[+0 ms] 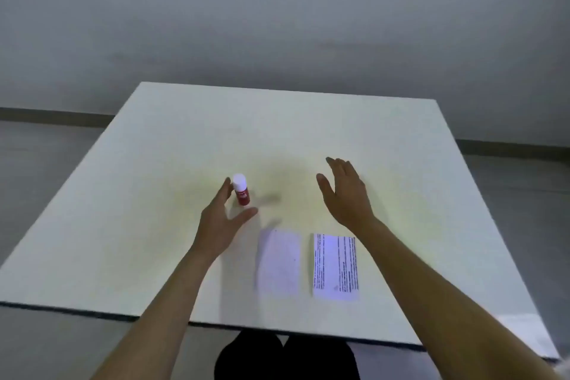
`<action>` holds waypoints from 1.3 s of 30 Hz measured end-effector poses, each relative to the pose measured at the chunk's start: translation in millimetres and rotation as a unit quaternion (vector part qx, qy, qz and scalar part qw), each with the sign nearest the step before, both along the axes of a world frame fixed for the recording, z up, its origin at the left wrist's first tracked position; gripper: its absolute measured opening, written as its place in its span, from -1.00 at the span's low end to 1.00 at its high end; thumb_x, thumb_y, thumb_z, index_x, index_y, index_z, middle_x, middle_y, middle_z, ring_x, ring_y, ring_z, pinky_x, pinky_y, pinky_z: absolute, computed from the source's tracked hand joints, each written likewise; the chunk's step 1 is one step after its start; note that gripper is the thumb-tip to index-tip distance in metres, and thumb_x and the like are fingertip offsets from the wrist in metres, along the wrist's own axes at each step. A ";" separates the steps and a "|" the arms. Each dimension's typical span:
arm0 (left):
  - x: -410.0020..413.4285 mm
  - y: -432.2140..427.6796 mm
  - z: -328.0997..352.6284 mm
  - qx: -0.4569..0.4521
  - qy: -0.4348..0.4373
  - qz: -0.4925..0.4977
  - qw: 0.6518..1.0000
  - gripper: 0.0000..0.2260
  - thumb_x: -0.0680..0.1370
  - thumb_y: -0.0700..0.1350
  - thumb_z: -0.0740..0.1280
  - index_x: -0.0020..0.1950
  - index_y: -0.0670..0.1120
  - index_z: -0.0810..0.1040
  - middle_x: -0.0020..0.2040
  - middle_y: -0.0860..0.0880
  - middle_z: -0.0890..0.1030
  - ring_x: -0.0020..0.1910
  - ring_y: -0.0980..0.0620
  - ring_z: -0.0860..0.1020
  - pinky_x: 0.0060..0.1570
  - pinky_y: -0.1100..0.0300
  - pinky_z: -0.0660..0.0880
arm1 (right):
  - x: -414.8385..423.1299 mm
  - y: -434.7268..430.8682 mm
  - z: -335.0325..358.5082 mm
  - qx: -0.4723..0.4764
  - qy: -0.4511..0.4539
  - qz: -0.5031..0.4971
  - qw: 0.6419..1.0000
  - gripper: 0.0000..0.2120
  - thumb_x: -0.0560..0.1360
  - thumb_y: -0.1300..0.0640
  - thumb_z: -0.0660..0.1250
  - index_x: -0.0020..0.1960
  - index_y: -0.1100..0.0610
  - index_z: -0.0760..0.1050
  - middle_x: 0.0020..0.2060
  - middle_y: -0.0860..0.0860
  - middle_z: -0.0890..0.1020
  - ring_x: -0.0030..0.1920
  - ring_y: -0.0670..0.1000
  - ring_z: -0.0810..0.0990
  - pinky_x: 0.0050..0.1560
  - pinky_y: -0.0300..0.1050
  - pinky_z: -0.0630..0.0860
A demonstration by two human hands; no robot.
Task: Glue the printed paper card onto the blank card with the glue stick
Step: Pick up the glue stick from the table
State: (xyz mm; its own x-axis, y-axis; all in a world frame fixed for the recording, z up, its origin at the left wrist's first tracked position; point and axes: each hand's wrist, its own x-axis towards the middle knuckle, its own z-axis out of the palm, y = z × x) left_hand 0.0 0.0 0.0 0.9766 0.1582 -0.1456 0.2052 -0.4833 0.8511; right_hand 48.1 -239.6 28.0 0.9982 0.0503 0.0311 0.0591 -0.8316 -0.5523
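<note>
Red-bodied, white-capped glue stick (241, 189) stood upright on the white table (160, 139), btwn our left hand's (220, 219) spread fingers, ungripped; right hand (347, 194) open, farther off. Cards lay nearer us.

This looks like a bare, plain room set up for a desk task rather than a lived-in home: a blank grey wall (277, 15) meets a grey floor (37, 157) along a dark skirting strip (52, 116), with nothing hung or standing against it. The only furniture is a plain white table (308, 120) with a dark edge, filling the space beyond and beneath the two outstretched hands. What kind of building it is cannot be told.
</note>
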 end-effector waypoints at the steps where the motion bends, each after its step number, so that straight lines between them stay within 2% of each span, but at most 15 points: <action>1: 3.0 -2.5 -9.6 -0.012 -0.036 0.018 0.999 -0.39 0.44 0.00 0.45 0.45 -0.03 0.33 0.35 0.11 0.49 0.33 0.16 0.42 0.31 0.24 0.31 | 0.6 -0.5 -6.4 0.009 -0.033 0.004 0.999 -0.52 0.61 -0.01 0.11 0.45 0.20 0.25 0.39 0.13 0.39 0.46 0.13 0.27 0.40 0.10 0.27; 4: 8.4 -7.3 -21.3 -0.026 -0.101 0.043 0.994 -0.67 0.47 -0.08 0.41 0.23 0.03 0.53 0.07 0.21 0.62 0.14 0.18 0.54 0.04 0.45 0.37 | -6.2 -3.4 -10.6 0.016 -0.102 0.010 0.995 -0.53 0.61 0.00 0.12 0.44 0.21 0.27 0.38 0.14 0.41 0.43 0.13 0.31 0.36 0.06 0.29; 7: 3.5 -11.8 -32.6 -0.024 -0.145 0.060 0.987 -0.92 0.48 -0.14 0.38 -0.05 -0.04 0.59 -0.12 0.11 0.66 0.02 0.03 0.62 -0.13 0.37 0.40 | -40.1 -9.2 -22.3 0.028 -0.130 0.009 0.991 -0.53 0.61 0.00 0.13 0.45 0.20 0.26 0.40 0.13 0.40 0.42 0.11 0.32 0.35 0.02 0.28; 10: -10.4 -15.5 -23.2 -0.044 -0.163 0.101 0.980 -0.85 0.47 -0.19 0.39 0.03 -0.12 0.62 -0.05 -0.09 0.69 -0.02 -0.08 0.63 -0.12 0.26 0.42 | -76.8 -15.2 -23.4 0.042 -0.118 0.016 0.992 -0.52 0.60 0.00 0.15 0.46 0.17 0.25 0.42 0.12 0.37 0.42 0.11 0.33 0.37 0.02 0.28; 15: -45.8 -27.0 11.5 -0.033 -0.206 0.057 0.976 -0.84 0.42 -0.23 0.43 -0.02 -0.13 0.58 -0.10 -0.07 0.65 -0.17 -0.01 0.59 -0.26 0.46 0.42 | -105.5 -14.1 1.7 0.092 -0.118 0.035 0.988 -0.50 0.53 0.09 0.31 0.43 0.10 0.31 0.35 0.10 0.41 0.24 0.13 0.50 0.22 -0.05 0.41; 18: -55.8 -32.3 29.4 0.018 -0.242 0.024 0.970 -0.81 0.38 -0.26 0.48 -0.05 -0.12 0.58 -0.15 0.01 0.61 -0.13 0.01 0.56 -0.17 0.28 0.44 | -105.3 4.5 25.6 0.291 -0.060 0.014 0.955 -0.42 0.47 0.00 0.40 0.42 0.02 0.30 0.19 0.03 0.51 -0.05 0.08 0.63 -0.05 -0.13 0.48; 20: -61.4 -33.8 36.6 0.064 -0.261 0.006 0.963 -0.79 0.35 -0.25 0.50 -0.07 -0.12 0.57 -0.18 0.03 0.61 -0.15 -0.01 0.56 -0.13 0.17 0.46 | -105.2 15.2 39.2 0.396 0.025 0.000 0.918 -0.38 0.43 -0.23 0.33 0.38 0.05 0.34 0.00 0.06 0.65 -0.26 0.06 0.68 -0.30 -0.15 0.52; 23: -66.5 -33.2 45.9 0.115 -0.289 -0.009 0.950 -0.79 0.34 -0.22 0.52 -0.11 -0.08 0.56 -0.20 0.03 0.60 -0.16 -0.03 0.55 -0.15 0.10 0.48 | -106.4 24.5 56.4 0.362 0.111 0.003 0.925 -0.27 0.40 -0.46 0.07 0.03 0.17 0.56 -0.36 0.15 0.69 -0.53 0.05 0.59 -0.50 -0.24 0.43; 25: -65.9 -33.5 51.9 0.131 -0.308 -0.013 0.942 -0.78 0.33 -0.20 0.53 -0.11 -0.03 0.57 -0.22 0.07 0.56 -0.17 0.01 0.51 -0.19 0.18 0.43 | -102.5 28.0 60.1 0.321 0.111 0.020 0.940 -0.34 0.47 -0.37 0.10 -0.18 0.23 0.58 -0.46 0.14 0.63 -0.61 0.01 0.51 -0.55 -0.28 0.39; 27: -64.2 -34.8 56.8 0.141 -0.324 -0.011 0.936 -0.78 0.32 -0.19 0.53 -0.12 -0.01 0.57 -0.22 0.08 0.54 -0.18 0.04 0.49 -0.23 0.25 0.39 | -98.8 28.4 59.4 0.315 0.097 0.054 0.942 -0.56 0.54 -0.14 0.22 -0.24 0.23 0.54 -0.43 0.12 0.60 -0.60 -0.05 0.49 -0.56 -0.29 0.40; 30: -61.7 -35.4 59.3 0.154 -0.340 -0.009 0.928 -0.78 0.32 -0.20 0.53 -0.12 -0.04 0.58 -0.24 0.08 0.53 -0.17 -0.02 0.51 -0.19 0.16 0.43 | -95.1 20.6 57.8 0.356 0.087 0.127 0.922 -0.84 0.52 0.15 0.33 0.03 0.22 0.49 -0.26 0.07 0.59 -0.42 -0.03 0.59 -0.48 -0.26 0.45; 32: -60.6 -37.2 59.2 0.155 -0.349 -0.015 0.924 -0.79 0.31 -0.21 0.53 -0.12 -0.07 0.59 -0.25 0.07 0.55 -0.16 -0.05 0.54 -0.15 0.08 0.47 | -93.1 17.2 58.0 0.326 0.096 0.125 0.932 -0.70 0.49 0.04 0.37 0.16 0.14 0.44 -0.17 0.05 0.62 -0.37 0.01 0.63 -0.49 -0.24 0.43; 35: -57.2 -43.5 57.0 0.170 -0.366 -0.030 0.915 -0.80 0.31 -0.23 0.53 -0.13 -0.12 0.60 -0.21 0.00 0.64 -0.16 -0.09 0.55 -0.07 -0.06 0.49 | -86.7 18.4 57.2 0.290 0.095 0.070 0.950 -0.59 0.50 -0.19 0.25 -0.07 0.18 0.52 -0.32 0.10 0.65 -0.55 -0.03 0.56 -0.55 -0.25 0.34; 37: -55.1 -45.1 55.2 0.178 -0.372 -0.033 0.911 -0.80 0.31 -0.23 0.53 -0.14 -0.12 0.59 -0.20 -0.02 0.66 -0.16 -0.10 0.55 -0.06 -0.11 0.49 | -81.7 18.1 54.0 0.306 0.060 0.079 0.947 -0.72 0.55 0.00 0.27 -0.18 0.20 0.49 -0.38 0.10 0.61 -0.57 -0.06 0.54 -0.52 -0.20 0.38; 39: -52.4 -43.0 53.4 0.185 -0.376 -0.032 0.907 -0.81 0.31 -0.23 0.53 -0.15 -0.12 0.58 -0.21 -0.02 0.66 -0.16 -0.10 0.55 -0.06 -0.12 0.49 | -77.7 15.6 50.0 0.324 0.052 0.118 0.937 -0.88 0.52 0.14 0.33 -0.06 0.19 0.47 -0.28 0.07 0.59 -0.43 -0.04 0.60 -0.46 -0.21 0.48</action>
State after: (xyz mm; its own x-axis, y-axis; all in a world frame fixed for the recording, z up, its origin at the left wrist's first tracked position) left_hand -52.4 -43.0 53.4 0.7866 -0.0004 0.6174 -0.4048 -0.7554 0.5152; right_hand -29.5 -224.0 78.0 0.9612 0.2736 0.0352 0.1176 -0.2909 -0.9495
